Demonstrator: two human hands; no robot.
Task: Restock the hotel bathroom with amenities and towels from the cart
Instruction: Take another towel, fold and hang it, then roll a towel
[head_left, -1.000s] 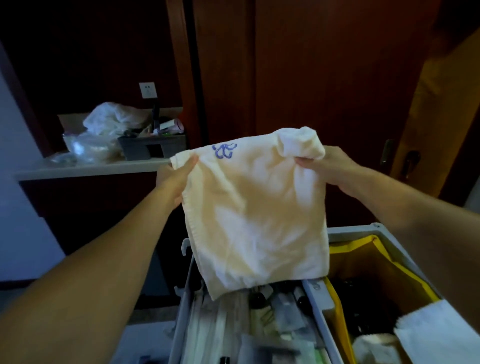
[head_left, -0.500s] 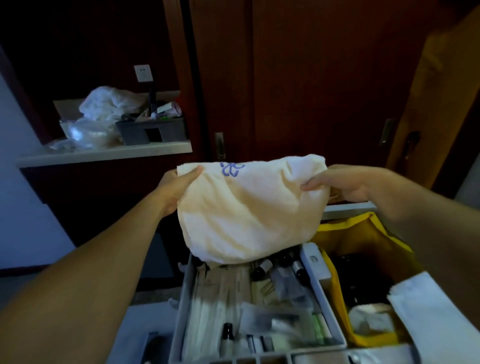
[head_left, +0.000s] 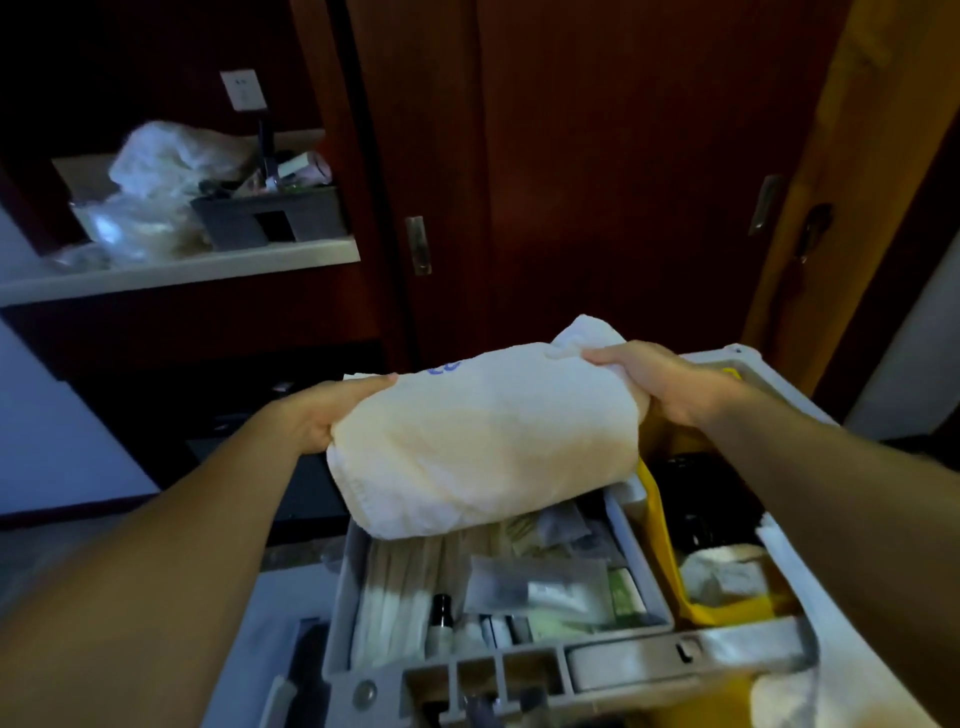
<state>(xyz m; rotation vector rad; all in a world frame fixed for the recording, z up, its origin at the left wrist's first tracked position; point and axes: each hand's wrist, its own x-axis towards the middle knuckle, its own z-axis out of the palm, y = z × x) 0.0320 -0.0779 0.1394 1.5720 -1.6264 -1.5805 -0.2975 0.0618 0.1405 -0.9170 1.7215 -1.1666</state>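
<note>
A cream-white towel (head_left: 488, 441) with a small blue logo is folded over and held just above the grey cart tray (head_left: 639, 571). My left hand (head_left: 332, 415) grips its left edge. My right hand (head_left: 654, 379) grips the bunched right corner. The towel sags between both hands and its lower fold hangs close over the tray, hiding the tray's far end. Beneath it the tray holds small amenity packets (head_left: 540, 582), white wrapped sticks (head_left: 384, 597) and a small dark bottle (head_left: 441, 613).
A yellow bag (head_left: 670, 551) hangs in the cart to the right, with white cloth (head_left: 795, 597) at its edge. A white shelf (head_left: 182, 270) at left carries plastic bags and a dark caddy (head_left: 270, 218). Dark wooden doors (head_left: 597, 182) stand behind the cart.
The towel hung spread upright at chest height. Both hands have lowered it and brought it forward, so it now lies folded over and sagging just above the cart tray.
</note>
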